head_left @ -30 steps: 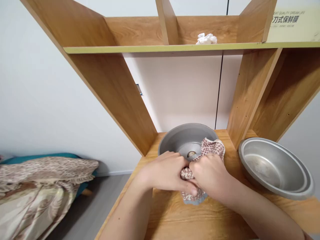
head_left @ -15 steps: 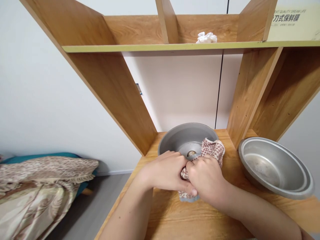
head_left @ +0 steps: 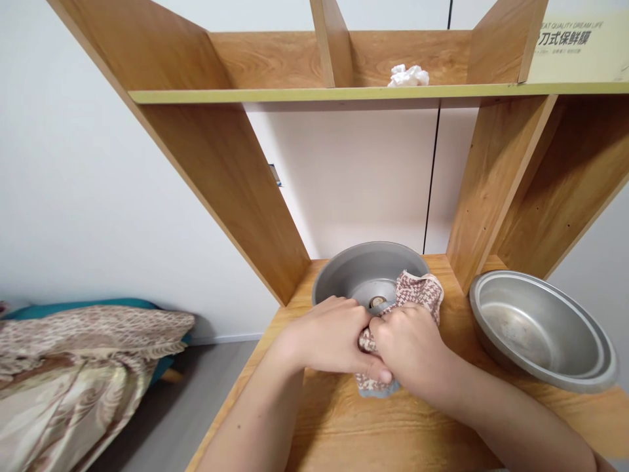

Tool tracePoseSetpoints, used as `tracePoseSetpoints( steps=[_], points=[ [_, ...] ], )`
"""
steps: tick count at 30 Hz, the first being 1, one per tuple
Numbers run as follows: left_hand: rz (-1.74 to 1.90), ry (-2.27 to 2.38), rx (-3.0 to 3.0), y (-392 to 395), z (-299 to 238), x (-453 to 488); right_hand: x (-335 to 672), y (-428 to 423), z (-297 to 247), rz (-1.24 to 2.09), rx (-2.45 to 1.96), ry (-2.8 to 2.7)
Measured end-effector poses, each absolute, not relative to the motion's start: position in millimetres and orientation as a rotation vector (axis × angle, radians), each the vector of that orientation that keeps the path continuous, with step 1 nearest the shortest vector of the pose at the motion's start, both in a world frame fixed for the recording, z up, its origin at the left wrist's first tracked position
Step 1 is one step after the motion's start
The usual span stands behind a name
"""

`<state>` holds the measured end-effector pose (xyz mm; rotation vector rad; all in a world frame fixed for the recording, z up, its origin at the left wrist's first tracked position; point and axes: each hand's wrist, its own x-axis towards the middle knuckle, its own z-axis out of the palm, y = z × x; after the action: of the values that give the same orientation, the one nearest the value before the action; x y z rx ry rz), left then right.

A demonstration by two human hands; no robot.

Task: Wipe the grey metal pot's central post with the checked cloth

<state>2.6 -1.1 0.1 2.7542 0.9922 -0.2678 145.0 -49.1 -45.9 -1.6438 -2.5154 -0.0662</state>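
Observation:
A brown-and-white patterned cloth [head_left: 421, 292] is bunched between my two hands at the near rim of a grey round pot [head_left: 363, 259]. My left hand [head_left: 331, 333] is closed around the cloth, its thumb along the near side. Right beside it, my right hand [head_left: 407, 341] is closed in a fist on the same cloth. One end of the cloth sticks out over the pot's right rim, and a pale blue-edged end hangs below my hands. A small round metal piece shows at the pot's bottom. My hands hide the pot's near wall.
On the right of the wooden desk [head_left: 344, 426] sits a wide silver metal bowl [head_left: 521, 334]. Wooden shelving [head_left: 334, 96] rises behind, holding crumpled white tissue [head_left: 409, 76] and a pale yellow box [head_left: 584, 49]. Fringed fabric [head_left: 93, 334] drapes over something teal at left.
Both hands keep their grip on the cloth at the pot's rim. Only a very slight shift of the view shows.

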Motion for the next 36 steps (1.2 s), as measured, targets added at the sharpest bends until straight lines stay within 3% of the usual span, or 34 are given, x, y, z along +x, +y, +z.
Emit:
tracePoseSetpoints(
  steps=[36],
  points=[
    [-0.277,1.032,2.703,-2.0,1.8,4.3,140.5,-48.8,-52.7,-0.053,-1.611,-2.467]
  ],
)
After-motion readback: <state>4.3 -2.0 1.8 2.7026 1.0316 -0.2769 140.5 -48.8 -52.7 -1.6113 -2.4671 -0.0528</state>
